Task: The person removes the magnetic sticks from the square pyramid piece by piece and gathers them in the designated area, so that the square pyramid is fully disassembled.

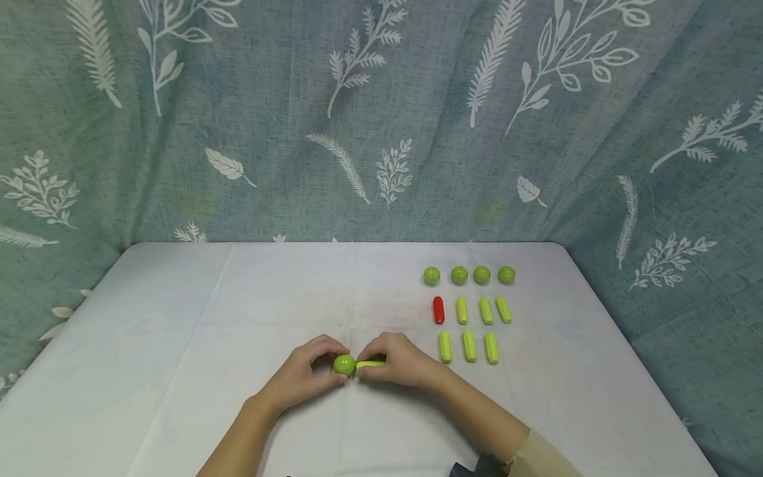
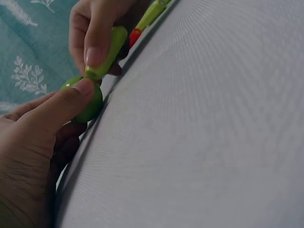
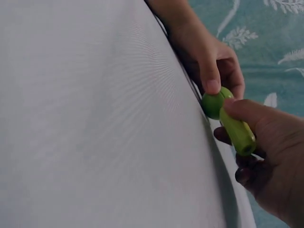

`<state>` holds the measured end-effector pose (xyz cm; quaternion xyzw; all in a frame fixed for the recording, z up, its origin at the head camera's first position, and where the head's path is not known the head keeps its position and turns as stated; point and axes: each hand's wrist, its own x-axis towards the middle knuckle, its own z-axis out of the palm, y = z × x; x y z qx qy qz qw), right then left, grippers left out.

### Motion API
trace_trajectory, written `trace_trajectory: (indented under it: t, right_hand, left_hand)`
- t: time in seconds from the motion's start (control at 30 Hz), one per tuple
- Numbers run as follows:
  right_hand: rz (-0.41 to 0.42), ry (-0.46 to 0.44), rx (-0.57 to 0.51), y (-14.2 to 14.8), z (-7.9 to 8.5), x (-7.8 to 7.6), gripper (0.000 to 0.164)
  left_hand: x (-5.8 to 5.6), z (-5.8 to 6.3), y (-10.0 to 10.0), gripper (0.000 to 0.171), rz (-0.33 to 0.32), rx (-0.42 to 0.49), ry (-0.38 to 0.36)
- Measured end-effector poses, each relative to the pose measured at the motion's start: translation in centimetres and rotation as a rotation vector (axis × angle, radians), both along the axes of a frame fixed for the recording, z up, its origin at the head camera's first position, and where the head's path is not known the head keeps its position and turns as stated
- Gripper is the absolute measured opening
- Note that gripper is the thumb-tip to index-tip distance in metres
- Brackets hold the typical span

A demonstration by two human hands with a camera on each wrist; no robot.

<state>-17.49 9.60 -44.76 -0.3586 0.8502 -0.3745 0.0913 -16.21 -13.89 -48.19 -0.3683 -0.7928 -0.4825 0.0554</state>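
Near the middle front of the white table, my left hand (image 1: 302,377) pinches a green ball (image 1: 344,365) between thumb and fingers. My right hand (image 1: 398,361) grips a yellow-green stick (image 1: 371,364), which lies level with one end right at the ball's right side. In the left wrist view the stick (image 2: 108,54) meets the ball (image 2: 90,105) beside the left thumb tip. The right wrist view shows a small dark hole in the stick's (image 3: 238,134) free end, with the right thumb along its side. Fingers partly cover both pieces.
At the right back of the white table (image 1: 268,291) stands a row of several green balls (image 1: 459,275). Before them lie a red stick (image 1: 438,310) and yellow-green sticks (image 1: 486,311), with more yellow-green sticks (image 1: 469,346) in a nearer row. A leaf-patterned curtain (image 1: 381,119) hangs behind.
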Motion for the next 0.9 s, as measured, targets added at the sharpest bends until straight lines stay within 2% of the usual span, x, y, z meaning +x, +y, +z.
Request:
trace_trajectory:
  t: [0.07,0.13,0.27,0.37,0.47,0.6,0.73,0.9]
  right_hand:
    - [-0.026,-0.027,0.004,0.5,0.4,0.4,0.015]
    - [-0.056,-0.099,-0.018,1.2,0.8,0.9,0.017]
    - [-0.105,-0.246,-0.106,2.9,1.8,2.0,0.02]
    - [-0.147,-0.288,-0.149,4.5,2.6,2.9,0.023]
    - [-0.205,-0.291,-0.153,6.1,3.0,3.4,0.025]
    - [-0.274,-0.294,-0.154,8.6,2.6,3.7,0.027]
    - [-0.334,-0.29,-0.17,10.9,2.4,4.2,0.028]
    - [-0.462,-0.265,-0.163,13.8,2.0,4.3,0.029]
  left_hand:
    - [0.0,0.0,0.1,0.04,0.025,-0.013,0.005]
    - [0.1,0.2,0.3,0.044,0.05,-0.034,0.017]
    - [1.0,2.2,1.0,0.044,0.07,-0.072,0.006]
    - [1.4,3.1,1.5,0.04,0.069,-0.072,0.0]
    - [0.7,1.9,1.8,0.039,0.064,-0.056,-0.022]
    - [-0.3,0.4,2.5,0.04,0.039,-0.055,-0.089]
    - [-1.2,0.5,3.7,0.039,0.02,-0.053,-0.125]
    - [-2.7,0.6,5.5,0.039,0.047,-0.064,-0.109]
